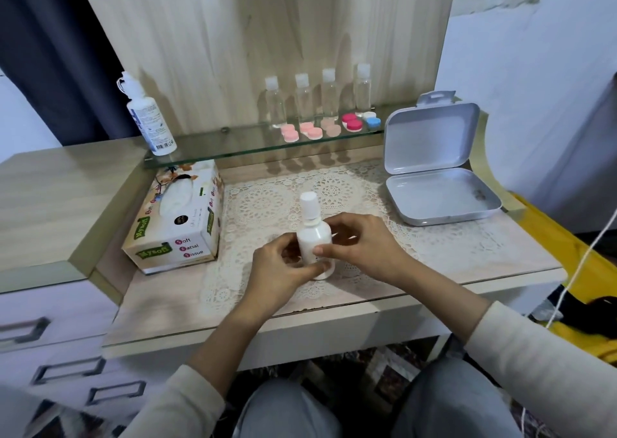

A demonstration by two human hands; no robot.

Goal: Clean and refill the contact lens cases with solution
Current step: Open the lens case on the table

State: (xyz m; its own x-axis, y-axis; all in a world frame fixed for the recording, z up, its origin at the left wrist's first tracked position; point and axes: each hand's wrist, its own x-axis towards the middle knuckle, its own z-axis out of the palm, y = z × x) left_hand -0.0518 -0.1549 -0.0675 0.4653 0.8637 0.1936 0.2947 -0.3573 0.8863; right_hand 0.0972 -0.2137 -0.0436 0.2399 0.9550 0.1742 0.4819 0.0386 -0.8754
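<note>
At far left on the glass shelf (213, 145) stands a tall white solution bottle (150, 117), upright, its nozzle up and its printed label facing right. Below it a cardboard tissue box (177, 224) lies on the wood-grain desk (160, 307), one white tissue puffing from its slot. Right of the box a cream lace doily (337, 187) covers the desk, and on it, at the middle, is the small white bottle (314, 237): smooth, round-bodied plastic, long axis near vertical, capped end up and leaning a little to the left and away, base down at the doily. The left hand (283, 265) reaches in from the lower left, fingers curled, pinching the bottle's lower body. The right hand (365, 249) comes from the lower right, thumb pressed on the front, fingers curled round the far side, gripping it too. Behind, on the shelf, four clear bottles (303, 100) with pale flip caps stand in a row, and before them lie the round contact lens cases (289, 134), pale pink, deep pink, and white with blue. At right a white hinged box (440, 197) with rounded corners sits open, lid upright.
</note>
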